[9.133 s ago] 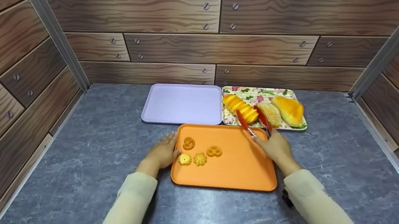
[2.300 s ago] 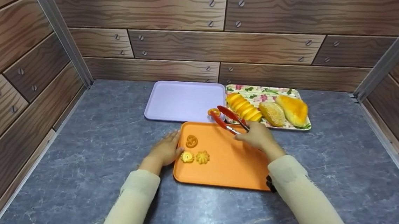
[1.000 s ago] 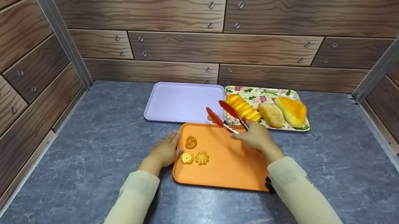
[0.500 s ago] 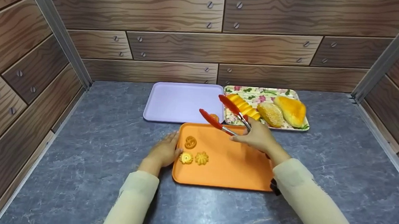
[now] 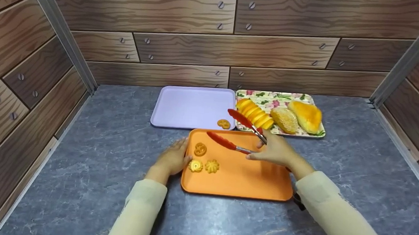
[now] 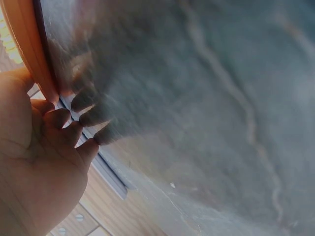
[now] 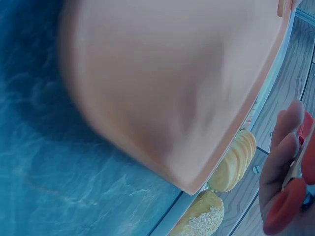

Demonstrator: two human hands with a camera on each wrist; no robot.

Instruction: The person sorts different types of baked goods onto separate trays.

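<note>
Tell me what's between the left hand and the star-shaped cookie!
The head view shows a round cookie with a pale middle between them, on the orange tray.

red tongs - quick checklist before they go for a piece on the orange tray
1. Red tongs in hand: ok, the right hand grips them.
2. Tongs spread and free: ok, their arms stand apart with nothing clamped.
3. Orange tray steadied: ok, the left hand rests at its left edge.
4. Pretzel on the lilac tray released: ok, the small pretzel lies near its right front corner.
5. Tongs lined up on a piece: not ok, they straddle neither the upper-left pretzel, the pale-centred piece nor the flower-shaped piece.
6. Tongs clear of the orange tray's surface: cannot tell.
</note>
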